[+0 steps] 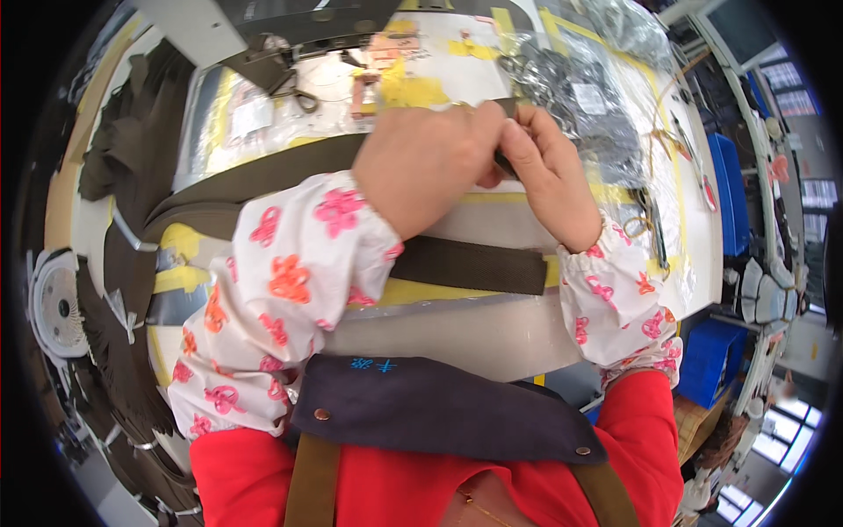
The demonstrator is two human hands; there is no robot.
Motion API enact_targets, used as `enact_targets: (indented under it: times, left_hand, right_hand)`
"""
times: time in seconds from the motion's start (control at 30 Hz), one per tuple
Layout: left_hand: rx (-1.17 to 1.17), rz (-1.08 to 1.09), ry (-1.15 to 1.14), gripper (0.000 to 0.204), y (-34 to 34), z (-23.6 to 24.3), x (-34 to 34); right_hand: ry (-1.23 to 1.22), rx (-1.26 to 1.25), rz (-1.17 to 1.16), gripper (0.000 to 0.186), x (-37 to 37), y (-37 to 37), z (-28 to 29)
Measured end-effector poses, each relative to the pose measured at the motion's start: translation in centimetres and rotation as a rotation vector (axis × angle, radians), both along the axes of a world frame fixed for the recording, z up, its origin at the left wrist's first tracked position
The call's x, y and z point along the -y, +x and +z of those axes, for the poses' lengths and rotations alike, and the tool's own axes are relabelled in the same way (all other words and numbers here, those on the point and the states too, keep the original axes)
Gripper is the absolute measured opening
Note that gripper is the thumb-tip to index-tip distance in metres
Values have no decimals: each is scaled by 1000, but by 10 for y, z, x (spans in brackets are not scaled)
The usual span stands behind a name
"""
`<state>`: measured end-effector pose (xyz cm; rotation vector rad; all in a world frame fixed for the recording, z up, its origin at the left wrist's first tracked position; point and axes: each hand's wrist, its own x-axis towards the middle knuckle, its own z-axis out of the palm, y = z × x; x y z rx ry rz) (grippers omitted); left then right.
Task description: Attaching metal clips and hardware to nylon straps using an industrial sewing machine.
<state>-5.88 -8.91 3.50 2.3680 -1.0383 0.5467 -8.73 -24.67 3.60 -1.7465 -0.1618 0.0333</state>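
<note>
My left hand point(426, 167) and my right hand point(553, 176) meet at the middle of the worktop, both closed on an olive strap point(507, 106), whose end shows between my fingers. My left fingers are partly hidden. A long olive band point(263, 163) runs from the left pile behind my left hand. Below my hands a flat olive strap piece point(470, 263) lies on the taped worktop point(439, 329), its left part under my left sleeve.
A heap of olive straps point(132, 149) fills the left, beside a white round fan point(57, 303). Clear plastic bags point(593, 97) lie at the back right. Scissors point(641, 220) and other tools are at the right edge. Blue bins point(707, 360) stand beyond.
</note>
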Motion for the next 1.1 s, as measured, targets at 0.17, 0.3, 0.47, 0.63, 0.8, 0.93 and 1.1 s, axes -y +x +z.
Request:
enact_targets:
  times: [0.17, 0.3, 0.47, 0.63, 0.8, 0.93, 1.1]
  left_hand:
    - [-75, 15, -41, 17, 6, -3, 5]
    - [-320, -70, -140, 20, 1, -13, -16]
    - [-647, 53, -68, 30, 36, -4, -62]
    - [-601, -107, -341, 21, 44, -20, -68]
    - [-505, 22, -372, 15, 32, -19, -61]
    - [-78, 35, 107, 36, 26, -18, -54]
    - [26, 61, 254, 42, 23, -11, -54]
  right_hand:
    - [29, -79, 135, 40, 5, 14, -15]
    - [74, -147, -33, 32, -5, 26, -15]
    - [14, -413, 143, 28, -33, 32, 6]
    - [157, -476, 327, 29, -42, 46, -10]
    - [196, -420, 163, 27, -46, 42, -21]
    - [237, -396, 76, 29, -47, 45, -25]
    - [335, -423, -47, 33, -55, 45, -16]
